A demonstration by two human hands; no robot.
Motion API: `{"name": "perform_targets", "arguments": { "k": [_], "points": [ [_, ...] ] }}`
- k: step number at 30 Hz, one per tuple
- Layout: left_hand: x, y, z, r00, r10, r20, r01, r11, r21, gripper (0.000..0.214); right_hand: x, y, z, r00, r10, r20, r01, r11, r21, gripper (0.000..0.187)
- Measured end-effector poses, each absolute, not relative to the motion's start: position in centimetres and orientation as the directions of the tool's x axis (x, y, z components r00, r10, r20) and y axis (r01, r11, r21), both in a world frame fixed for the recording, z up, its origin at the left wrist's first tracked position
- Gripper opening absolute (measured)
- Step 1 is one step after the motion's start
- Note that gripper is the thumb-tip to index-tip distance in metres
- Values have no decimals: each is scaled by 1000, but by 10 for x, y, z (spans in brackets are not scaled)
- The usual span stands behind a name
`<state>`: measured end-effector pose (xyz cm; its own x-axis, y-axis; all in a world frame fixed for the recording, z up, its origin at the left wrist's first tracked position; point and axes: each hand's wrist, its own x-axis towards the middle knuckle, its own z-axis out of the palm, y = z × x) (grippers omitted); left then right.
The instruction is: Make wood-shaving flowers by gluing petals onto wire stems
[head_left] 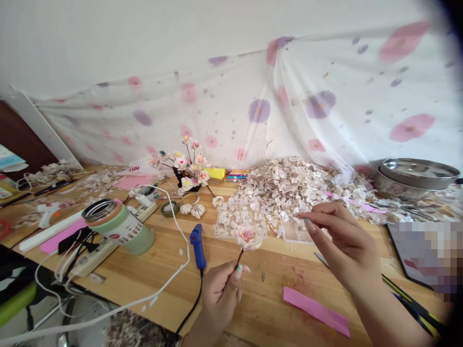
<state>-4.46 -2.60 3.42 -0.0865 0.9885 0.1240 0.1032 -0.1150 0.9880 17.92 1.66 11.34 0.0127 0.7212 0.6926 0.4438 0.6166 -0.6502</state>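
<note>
My left hand [222,289] is closed round the thin dark stem of a handmade flower [249,236] with pale petals and a pink and yellow centre, held upright over the wooden table [144,279]. My right hand [343,241] hovers to the flower's right with fingers stretched and slightly curled, pointing left; nothing shows in it. A blue glue gun [197,246] lies just left of the flower, its black cord running toward me. Behind the flower sits a clear tray [231,224] of loose pale petals.
A big heap of petals [296,185] covers the back of the table. A small flower branch [186,166] stands at the back, with markers [238,174] beside it. A green jar [121,226] lies on its side at left near a power strip [142,208]. A pink paper strip [316,311] lies in front; metal bowls [415,176] at right.
</note>
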Motion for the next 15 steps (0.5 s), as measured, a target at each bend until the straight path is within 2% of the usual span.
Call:
{"name": "perform_targets", "arguments": {
  "k": [5, 9, 11, 13, 15],
  "points": [
    [-46, -31, 40, -91, 985, 148, 242, -122, 963, 38, 183, 16, 119, 39, 703, 710, 479, 611, -631, 18],
    [-45, -30, 42, -91, 984, 152, 234, -127, 964, 36, 184, 15, 120, 63, 704, 708, 485, 598, -638, 16],
    [-46, -27, 39, -66, 995, 74, 105, -67, 992, 39, 187, 16, 119, 71, 701, 710, 495, 593, -635, 16],
    [-47, -25, 35, 35, 998, -52, -95, 55, 994, 42, 189, 16, 119, 89, 695, 713, 504, 586, -634, 17],
    [-48, -23, 31, 158, 980, -117, -254, 155, 955, 42, 192, 17, 118, 115, 692, 712, 508, 575, -641, 17]
  ]
}}
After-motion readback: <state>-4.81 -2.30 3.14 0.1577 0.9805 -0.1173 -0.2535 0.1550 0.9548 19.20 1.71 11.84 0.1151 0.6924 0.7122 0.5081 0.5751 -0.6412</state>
